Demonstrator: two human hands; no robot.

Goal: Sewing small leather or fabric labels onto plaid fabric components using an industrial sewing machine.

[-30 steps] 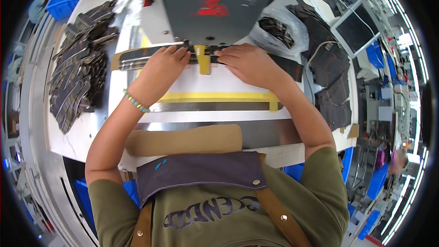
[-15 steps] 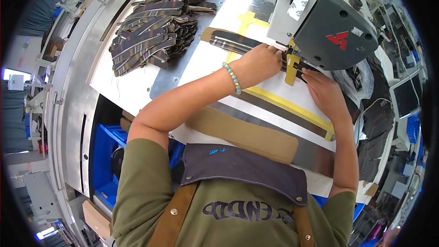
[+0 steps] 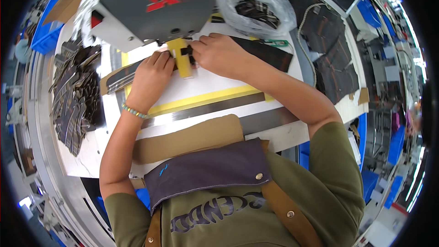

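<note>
The person's left hand [image 3: 154,75] lies palm down with bent fingers over the striped cloth strip [image 3: 122,78], which slants across the white work board to the left of the sewing machine [image 3: 157,7] and runs in toward its front edge. The right hand [image 3: 218,57] curls its fingers just beside the yellow strip [image 3: 181,59] that hangs under the machine head, with the dark cloth [image 3: 270,56] reaching out from behind that hand to the right. The fingertips of both hands are hidden, so I cannot tell whether either one pinches the cloth or only presses it flat; nor can I tell whether the two lengths of cloth are one piece. The chief danger seems to be to the fingers: both sets sit close against the yellow strip, and if the machine runs while they press in, a fingertip could get caught, the more so as the head hides the stitching spot from above. Uneven pressure from the two hands could skew the strip or pucker it, making the seam wander. The green-handled tool [image 3: 276,43] lies at the far edge of the dark cloth, and a tug there might drag it along. The pale cord [image 3: 302,29] passes near the cloth's right end and could snag it if that end swings outward.
</note>
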